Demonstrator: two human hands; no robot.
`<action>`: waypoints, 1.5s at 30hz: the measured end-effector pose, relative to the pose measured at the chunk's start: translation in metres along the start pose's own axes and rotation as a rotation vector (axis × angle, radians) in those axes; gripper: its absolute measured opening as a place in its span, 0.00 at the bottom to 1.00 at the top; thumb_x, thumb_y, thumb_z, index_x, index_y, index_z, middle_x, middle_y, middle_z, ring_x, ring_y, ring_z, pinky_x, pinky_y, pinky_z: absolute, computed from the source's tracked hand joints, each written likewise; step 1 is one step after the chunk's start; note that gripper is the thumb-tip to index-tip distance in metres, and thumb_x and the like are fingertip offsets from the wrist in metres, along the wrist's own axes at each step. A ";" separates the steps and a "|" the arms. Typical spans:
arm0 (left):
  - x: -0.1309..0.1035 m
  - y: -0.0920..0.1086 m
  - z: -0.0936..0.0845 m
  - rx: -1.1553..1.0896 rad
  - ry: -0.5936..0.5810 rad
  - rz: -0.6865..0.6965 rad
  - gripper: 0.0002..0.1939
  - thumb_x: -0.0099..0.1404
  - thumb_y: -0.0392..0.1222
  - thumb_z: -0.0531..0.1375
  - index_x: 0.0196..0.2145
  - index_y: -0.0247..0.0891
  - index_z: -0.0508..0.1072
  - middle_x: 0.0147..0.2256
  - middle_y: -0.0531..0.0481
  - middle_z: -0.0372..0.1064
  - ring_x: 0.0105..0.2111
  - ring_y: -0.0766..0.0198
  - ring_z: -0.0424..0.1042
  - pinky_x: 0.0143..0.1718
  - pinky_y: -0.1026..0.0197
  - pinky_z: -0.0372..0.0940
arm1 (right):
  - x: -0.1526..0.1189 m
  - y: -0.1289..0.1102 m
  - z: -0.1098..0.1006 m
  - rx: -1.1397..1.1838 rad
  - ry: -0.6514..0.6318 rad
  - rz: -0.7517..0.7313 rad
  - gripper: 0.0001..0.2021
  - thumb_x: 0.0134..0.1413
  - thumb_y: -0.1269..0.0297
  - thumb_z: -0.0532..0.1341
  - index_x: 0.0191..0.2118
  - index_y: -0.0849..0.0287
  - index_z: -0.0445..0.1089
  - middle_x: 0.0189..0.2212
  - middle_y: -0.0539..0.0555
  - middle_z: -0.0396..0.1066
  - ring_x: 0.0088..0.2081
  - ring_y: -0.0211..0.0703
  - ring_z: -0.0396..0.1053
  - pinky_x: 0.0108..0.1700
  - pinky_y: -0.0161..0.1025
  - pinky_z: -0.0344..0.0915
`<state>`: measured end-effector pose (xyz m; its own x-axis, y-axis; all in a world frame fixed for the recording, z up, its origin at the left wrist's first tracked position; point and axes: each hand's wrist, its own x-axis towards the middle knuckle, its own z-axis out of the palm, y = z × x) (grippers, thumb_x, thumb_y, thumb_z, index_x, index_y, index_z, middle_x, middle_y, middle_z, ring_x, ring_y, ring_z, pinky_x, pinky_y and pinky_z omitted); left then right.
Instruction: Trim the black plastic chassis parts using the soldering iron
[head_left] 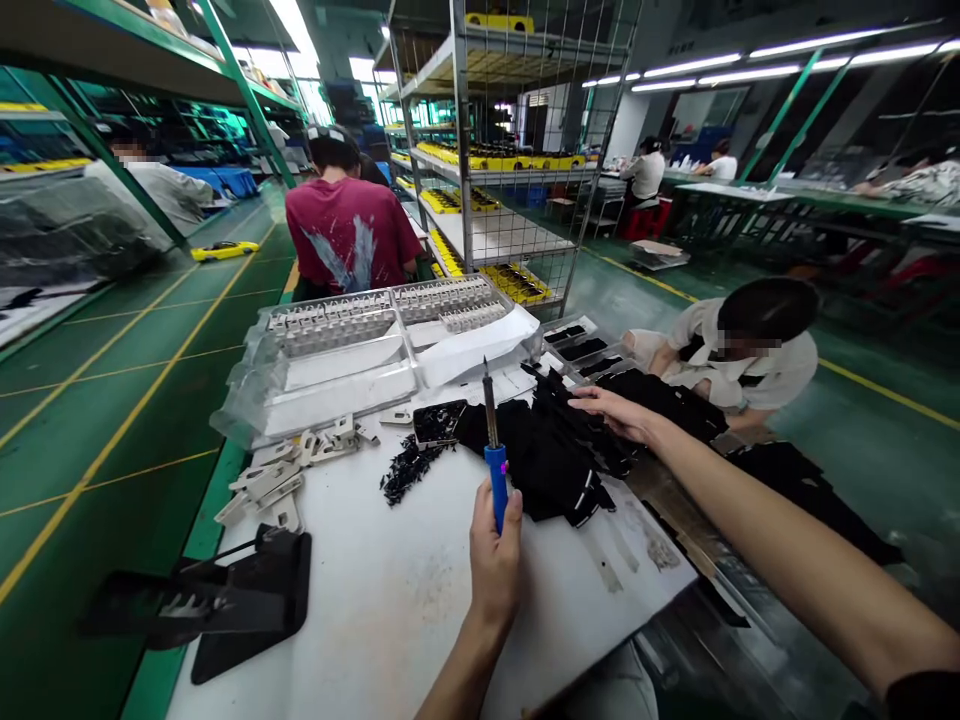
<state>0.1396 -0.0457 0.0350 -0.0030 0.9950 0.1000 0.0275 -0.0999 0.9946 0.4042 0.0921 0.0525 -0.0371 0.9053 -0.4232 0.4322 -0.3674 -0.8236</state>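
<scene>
My left hand [496, 550] is wrapped round the blue handle of a soldering iron [495, 470], whose metal tip points up. Over a heap of black fabric-like strips [551, 455], my right hand [615, 412] reaches in from the right with its fingers stretched out; whether it touches them is unclear. Small black bits [409, 470] lie beside a small dark tray [439, 422] on the white tabletop [375, 580]. Pale plastic parts [270, 480] are piled at the table's left.
A black stand [255, 590] sits at the front left. Behind the pile, a clear divided tray [409, 345] holds rows of pale parts. A person crouches [772, 350] beyond my right arm; another in a red shirt [352, 235] sits ahead, near a wire rack [461, 120].
</scene>
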 end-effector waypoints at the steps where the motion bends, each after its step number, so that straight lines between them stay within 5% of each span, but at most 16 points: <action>1: -0.001 0.000 0.001 -0.004 -0.014 0.004 0.16 0.70 0.49 0.53 0.51 0.41 0.70 0.50 0.46 0.67 0.59 0.54 0.59 0.57 0.53 0.57 | 0.001 0.005 0.004 0.071 -0.022 0.039 0.24 0.58 0.51 0.60 0.56 0.58 0.65 0.36 0.55 0.76 0.31 0.39 0.73 0.31 0.34 0.71; 6: 0.000 -0.003 0.005 -0.026 -0.096 0.064 0.19 0.71 0.47 0.52 0.57 0.41 0.67 0.58 0.44 0.63 0.61 0.54 0.57 0.61 0.50 0.52 | -0.002 0.009 0.006 0.357 -0.152 0.182 0.16 0.48 0.57 0.69 0.41 0.59 0.72 0.37 0.57 0.78 0.34 0.44 0.76 0.35 0.37 0.75; 13: 0.011 -0.005 0.008 -0.049 -0.136 0.111 0.19 0.70 0.46 0.53 0.56 0.41 0.68 0.58 0.45 0.63 0.61 0.55 0.58 0.62 0.53 0.51 | -0.006 -0.004 0.012 0.576 -0.291 0.326 0.06 0.56 0.66 0.63 0.39 0.60 0.71 0.31 0.54 0.79 0.30 0.43 0.77 0.37 0.41 0.76; 20: 0.020 0.005 -0.013 0.026 -0.027 0.128 0.16 0.70 0.47 0.53 0.51 0.40 0.72 0.51 0.45 0.69 0.54 0.54 0.65 0.56 0.55 0.56 | -0.006 -0.027 0.047 0.650 -0.432 0.444 0.11 0.59 0.63 0.60 0.39 0.68 0.73 0.33 0.61 0.79 0.33 0.46 0.78 0.42 0.42 0.75; 23: 0.019 0.008 -0.022 0.064 0.021 0.113 0.16 0.69 0.48 0.53 0.49 0.40 0.73 0.48 0.46 0.70 0.53 0.54 0.66 0.54 0.56 0.58 | -0.006 -0.034 0.045 0.685 -0.408 0.427 0.11 0.57 0.65 0.62 0.40 0.69 0.73 0.33 0.61 0.79 0.32 0.48 0.78 0.41 0.45 0.76; 30: 0.011 0.013 -0.014 0.057 -0.030 0.155 0.14 0.70 0.46 0.53 0.45 0.38 0.73 0.45 0.45 0.70 0.47 0.55 0.69 0.49 0.57 0.60 | -0.020 -0.021 -0.013 0.655 -0.180 0.359 0.12 0.61 0.58 0.59 0.36 0.62 0.73 0.29 0.54 0.80 0.30 0.43 0.78 0.39 0.39 0.76; 36: 0.009 0.009 0.003 0.046 -0.032 0.120 0.13 0.70 0.45 0.53 0.47 0.39 0.72 0.46 0.45 0.69 0.47 0.56 0.69 0.48 0.58 0.60 | -0.009 -0.007 0.002 0.483 -0.122 0.386 0.08 0.53 0.63 0.66 0.34 0.63 0.73 0.25 0.56 0.79 0.24 0.44 0.76 0.28 0.37 0.76; 45: 0.004 -0.003 0.001 0.072 0.011 0.179 0.13 0.71 0.44 0.52 0.48 0.39 0.71 0.50 0.44 0.68 0.53 0.55 0.66 0.56 0.54 0.56 | 0.005 -0.029 -0.005 0.464 -0.221 0.342 0.13 0.59 0.57 0.60 0.36 0.64 0.74 0.29 0.58 0.80 0.30 0.46 0.78 0.36 0.41 0.77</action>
<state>0.1404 -0.0418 0.0320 -0.0021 0.9612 0.2758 0.0997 -0.2743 0.9565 0.3959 0.1085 0.0759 -0.1729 0.6726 -0.7195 0.0177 -0.7283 -0.6851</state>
